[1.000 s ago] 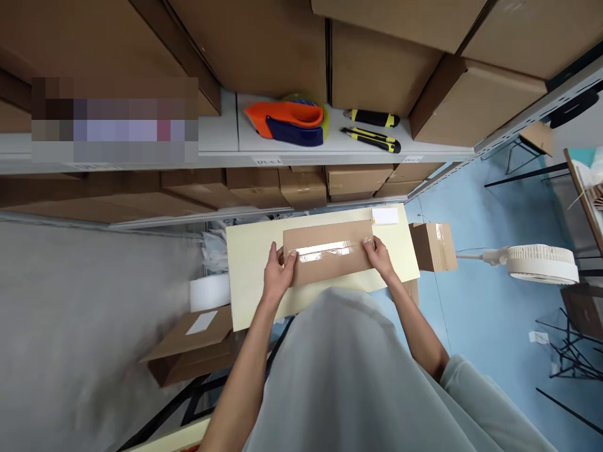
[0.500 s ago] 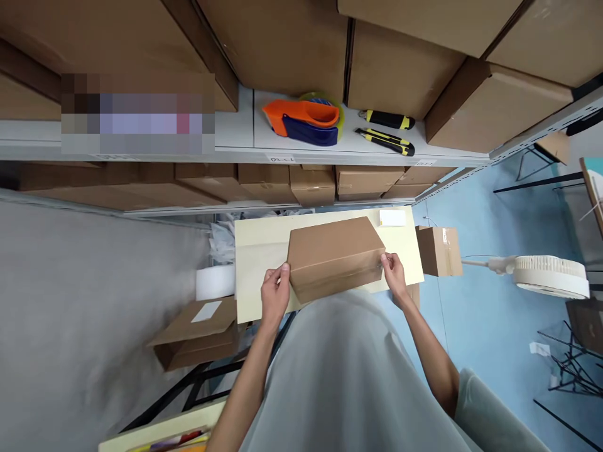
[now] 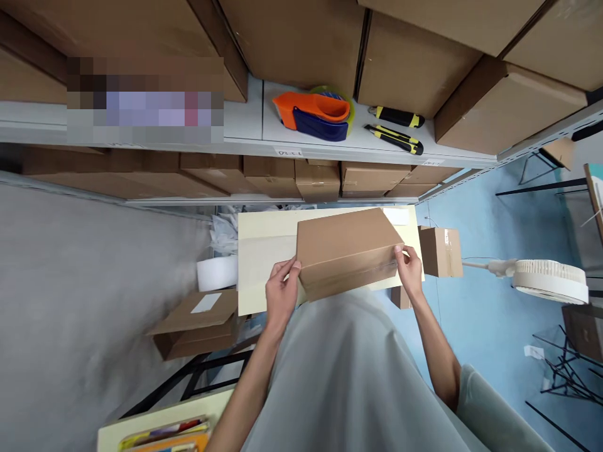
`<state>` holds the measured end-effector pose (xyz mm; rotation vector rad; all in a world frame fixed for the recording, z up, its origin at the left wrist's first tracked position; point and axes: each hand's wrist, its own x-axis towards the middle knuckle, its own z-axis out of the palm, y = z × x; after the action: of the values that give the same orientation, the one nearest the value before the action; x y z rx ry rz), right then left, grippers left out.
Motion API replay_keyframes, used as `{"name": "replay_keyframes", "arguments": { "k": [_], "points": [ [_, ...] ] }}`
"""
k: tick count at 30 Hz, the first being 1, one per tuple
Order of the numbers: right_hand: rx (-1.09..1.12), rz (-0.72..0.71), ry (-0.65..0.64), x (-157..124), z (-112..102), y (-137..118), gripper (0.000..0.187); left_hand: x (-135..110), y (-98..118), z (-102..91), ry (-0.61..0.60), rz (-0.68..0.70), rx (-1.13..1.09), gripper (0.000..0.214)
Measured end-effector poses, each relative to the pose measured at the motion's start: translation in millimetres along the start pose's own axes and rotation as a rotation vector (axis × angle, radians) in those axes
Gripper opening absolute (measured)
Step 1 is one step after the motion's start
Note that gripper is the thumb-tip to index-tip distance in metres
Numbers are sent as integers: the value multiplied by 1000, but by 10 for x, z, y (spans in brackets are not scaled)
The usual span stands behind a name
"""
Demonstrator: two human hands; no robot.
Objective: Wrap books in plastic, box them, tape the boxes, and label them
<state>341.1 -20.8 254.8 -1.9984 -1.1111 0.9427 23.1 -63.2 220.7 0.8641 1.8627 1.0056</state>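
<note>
A closed brown cardboard box point(image 3: 348, 251) is held level between my two hands, above the pale yellow tabletop point(image 3: 252, 301) and close to my body. My left hand point(image 3: 282, 292) grips its left end, thumb on top near the corner. At the right end, my right hand point(image 3: 409, 270) pinches the corner with thumb and fingers. Clear tape runs along the box's near side. Behind its right end, a small white item point(image 3: 396, 216) lies on the table, partly hidden by the box.
On the shelf point(image 3: 245, 129) ahead are an orange and blue tape dispenser point(image 3: 313, 114), two box cutters point(image 3: 396, 129) and large cartons. An open carton point(image 3: 202, 326) and a white roll point(image 3: 217, 273) stand at left. Right of the table are a taped box point(image 3: 440, 251) and a white fan point(image 3: 550, 279).
Both hands have carried the box slightly to the right, so it now covers part of the white item. The camera view has shifted a little.
</note>
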Motion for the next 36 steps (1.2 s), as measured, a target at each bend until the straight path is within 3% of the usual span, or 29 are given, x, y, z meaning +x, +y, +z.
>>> {"name": "replay_keyframes", "arguments": {
  "k": [5,10,14,19,21,25,28,31,36],
  "points": [
    [-108,23,59,-52,-249,20,68,-201,292,110,-18,7,50,49],
    [-160,44,42,-84,-268,111,65,-130,277,160,-57,67,101,55],
    [-272,8,7,7,-144,181,62,153,55,208,-134,49,-8,57],
    [-361,-60,-81,209,122,462,80,427,-330,337,-249,-75,-144,55],
    [-333,-107,-114,228,254,606,80,475,-499,388,-259,-61,-158,57],
    [-397,-107,-53,201,383,836,74,578,-877,426,-233,-61,-129,61],
    [-373,-125,-31,259,239,961,72,676,-1150,448,-246,-53,29,59],
    [-303,-166,-48,406,-51,1073,76,724,-1347,543,-303,-51,77,55],
    [-302,-76,-74,582,-385,1199,87,660,-1476,715,-365,-60,104,51]
  ]
}}
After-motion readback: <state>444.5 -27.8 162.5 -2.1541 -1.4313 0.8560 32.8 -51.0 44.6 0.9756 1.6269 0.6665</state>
